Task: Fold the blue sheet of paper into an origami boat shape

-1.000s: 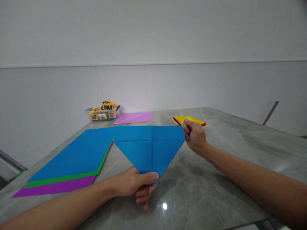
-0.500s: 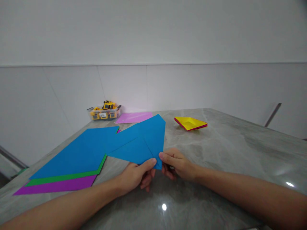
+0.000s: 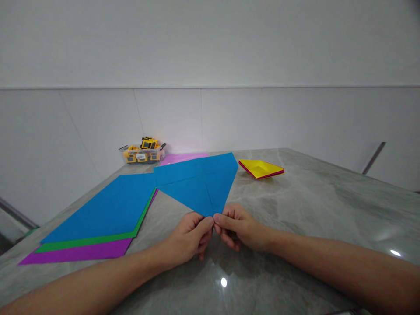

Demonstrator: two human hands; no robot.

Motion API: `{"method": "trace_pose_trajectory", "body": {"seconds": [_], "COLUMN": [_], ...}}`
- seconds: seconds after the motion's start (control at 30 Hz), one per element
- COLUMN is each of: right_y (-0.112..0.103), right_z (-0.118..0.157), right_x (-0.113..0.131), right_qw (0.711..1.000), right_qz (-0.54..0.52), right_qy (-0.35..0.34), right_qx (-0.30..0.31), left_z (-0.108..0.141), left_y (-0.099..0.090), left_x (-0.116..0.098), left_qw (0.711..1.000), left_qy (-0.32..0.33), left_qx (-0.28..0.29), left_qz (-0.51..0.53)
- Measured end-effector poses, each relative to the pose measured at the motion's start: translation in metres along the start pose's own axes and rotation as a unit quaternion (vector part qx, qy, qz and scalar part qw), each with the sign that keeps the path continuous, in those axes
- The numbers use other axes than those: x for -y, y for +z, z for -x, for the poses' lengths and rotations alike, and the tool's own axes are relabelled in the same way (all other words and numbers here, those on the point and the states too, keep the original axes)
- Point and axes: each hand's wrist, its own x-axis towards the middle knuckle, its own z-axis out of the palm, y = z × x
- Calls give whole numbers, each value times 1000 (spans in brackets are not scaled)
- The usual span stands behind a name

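A sheet of blue paper (image 3: 200, 181) with crossing crease lines is held up over the table, one corner pointing down toward me. My left hand (image 3: 195, 234) pinches that near corner between thumb and fingers from the left. Close beside it, my right hand (image 3: 238, 225) pinches the same corner from the right, the thumb tips almost touching. The sheet's left part overlaps, in view, a stack of coloured paper (image 3: 101, 210) with blue on top and green and purple edges below. Fingers under the sheet are partly hidden.
A folded yellow and red paper piece (image 3: 261, 168) rests on the grey marbled table (image 3: 315, 205) to the right. At the back left stands a clear plastic box (image 3: 142, 155) of yellow toy vehicles, with pink paper (image 3: 183, 158) beside it. A white wall rises behind.
The blue sheet has turned and lifted slightly, and its near corner now points straight at me between both hands. Its left end no longer covers as much of the stack.
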Motion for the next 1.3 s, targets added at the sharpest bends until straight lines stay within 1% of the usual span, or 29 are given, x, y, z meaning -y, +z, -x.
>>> {"method": "trace_pose_trajectory", "body": {"seconds": [0.07,0.13,0.2,0.27,0.3,0.37,0.47,0.63,0.83,0.9,0.93,1.0,1.07,1.1,1.13,1.17,1.23,1.27,1.3], "right_y": [2,3,4,5,4,4,5,4,2,1,0,-3,-5,-6,-6,-6,-4,-2,0], "right_z": [1,1,1,1,1,1,2,3,5,6,7,9,11,11,11,11,9,7,6], "right_x": [1,3,4,4,5,6,7,9,9,8,7,4,2,2,2,2,3,3,2], "right_qw": [1000,1000,1000,1000,1000,999,997,996,997,997,997,997,997,996,996,994,993,993,993], "right_qz": [14,24,25,13,1,-32,-70,-86,-77,-77,-76,-72,-70,-74,-81,-88,-100,-100,-96], "right_qy": [-3,-9,-14,-14,-11,-4,2,-2,-8,-11,-13,-18,-28,-37,-47,-56,-67,-67,-62], "right_qx": [-1,-7,-9,-1,6,20,34,33,24,22,21,27,24,17,5,-7,-19,-15,-9], "left_z": [1,2,3,4,4,3,0,-7,-8,-10,-11,-16,-21,-22,-22,-22,-17,-14,-11], "left_y": [1,0,-3,-7,-9,-14,-22,-36,-44,-50,-54,-65,-73,-73,-71,-65,-46,-35,-25], "left_x": [1,3,3,3,3,4,6,8,-2,-6,-8,-13,-17,-18,-19,-18,-14,-12,-9], "left_qw": [998,986,958,921,907,888,876,867,837,835,836,840,838,841,857,879,932,955,971], "left_qy": [11,41,90,140,161,191,208,207,184,180,177,168,165,170,170,165,150,144,144], "left_qx": [-26,-75,-134,-188,-209,-245,-287,-358,-429,-442,-452,-485,-520,-511,-472,-421,-283,-214,-158], "left_qz": [-54,-140,-239,-310,-329,-340,-327,-278,-286,-274,-255,-176,-23,57,116,153,170,146,110]}}
